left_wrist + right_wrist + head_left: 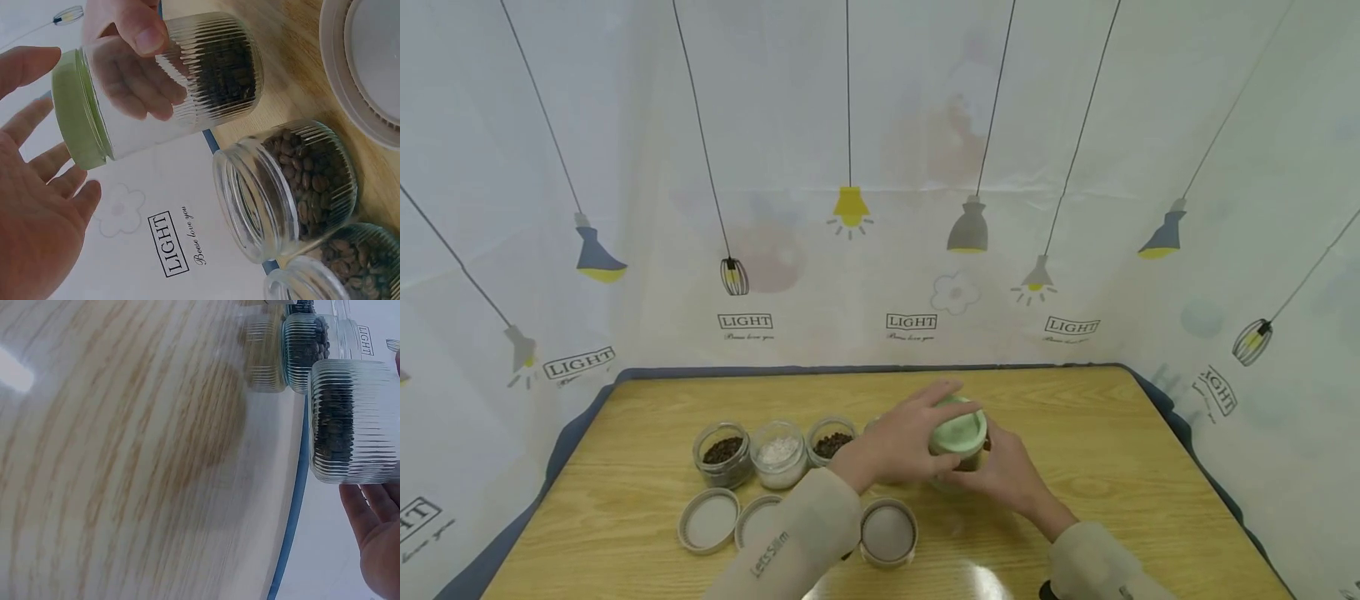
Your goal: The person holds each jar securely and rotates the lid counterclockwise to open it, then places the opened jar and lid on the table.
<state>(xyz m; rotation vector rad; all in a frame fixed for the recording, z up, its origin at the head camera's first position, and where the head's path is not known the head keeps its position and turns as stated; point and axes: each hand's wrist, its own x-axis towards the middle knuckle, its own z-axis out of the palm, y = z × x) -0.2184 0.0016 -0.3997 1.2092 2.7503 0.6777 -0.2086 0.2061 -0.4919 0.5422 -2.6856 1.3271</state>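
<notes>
A ribbed glass jar (219, 75), partly filled with dark loose contents, carries a green lid (964, 432) and is held just above the table. My right hand (1011, 471) grips the jar's body from the right, with the thumb toward me. Over the top, my left hand (895, 437) spreads its curved fingers and thumb around the lid's rim. In the left wrist view the lid (72, 112) sits squarely on the jar's mouth. The right wrist view shows the jar's ribbed base (331, 422) and the fingers of my right hand (381, 550) beneath its side.
Several uncovered jars line up to the left: one with dark contents (722, 454), one with white grains (778, 454), one with brown beans (831, 442). A bean jar (312, 181) is close by. Pale lids (709, 521) lie before them, one lid (889, 533) near my left forearm.
</notes>
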